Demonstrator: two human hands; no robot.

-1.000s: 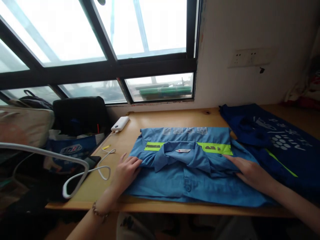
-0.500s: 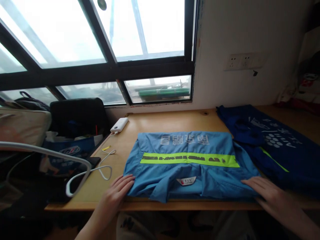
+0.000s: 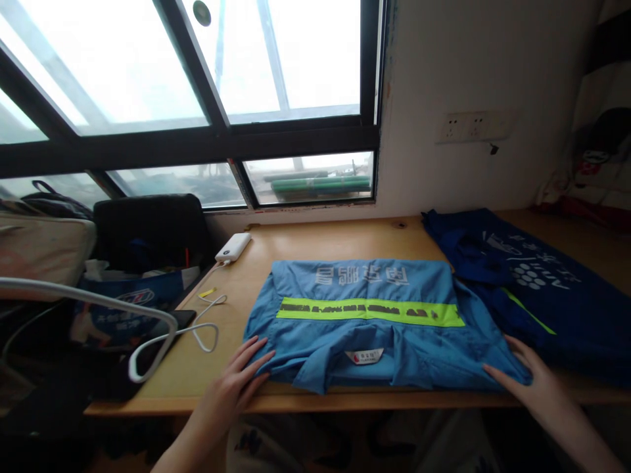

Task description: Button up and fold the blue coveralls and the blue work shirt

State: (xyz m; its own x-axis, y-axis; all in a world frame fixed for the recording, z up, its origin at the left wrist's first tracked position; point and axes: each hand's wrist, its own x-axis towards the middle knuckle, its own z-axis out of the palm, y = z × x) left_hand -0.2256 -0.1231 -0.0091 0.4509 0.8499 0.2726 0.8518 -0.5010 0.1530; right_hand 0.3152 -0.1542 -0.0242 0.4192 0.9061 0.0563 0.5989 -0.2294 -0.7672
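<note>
A light blue work jacket (image 3: 365, 282) lies folded on the wooden table, its collar toward me. It has a yellow-green reflective strip (image 3: 444, 315) across it and a white label (image 3: 365, 356) inside the collar. My left hand (image 3: 241, 376) rests on the jacket's left edge near the front, fingers spread. At the right front corner, my right hand (image 3: 530, 371) touches the cloth with thumb and fingers wide apart, the corner lying between them. Some fingertips of the right hand are hidden by the fabric.
A dark blue garment (image 3: 586, 322) lies on the right of the table (image 3: 315, 238). A white power bank (image 3: 233, 247) with a white cable (image 3: 210, 328) sits at the left. A black chair (image 3: 152, 226) and bags stand left; a window and wall are behind.
My left hand's fingers have spread further over the jacket's left edge. The right hand has opened wider around the right corner. The view has shifted slightly.
</note>
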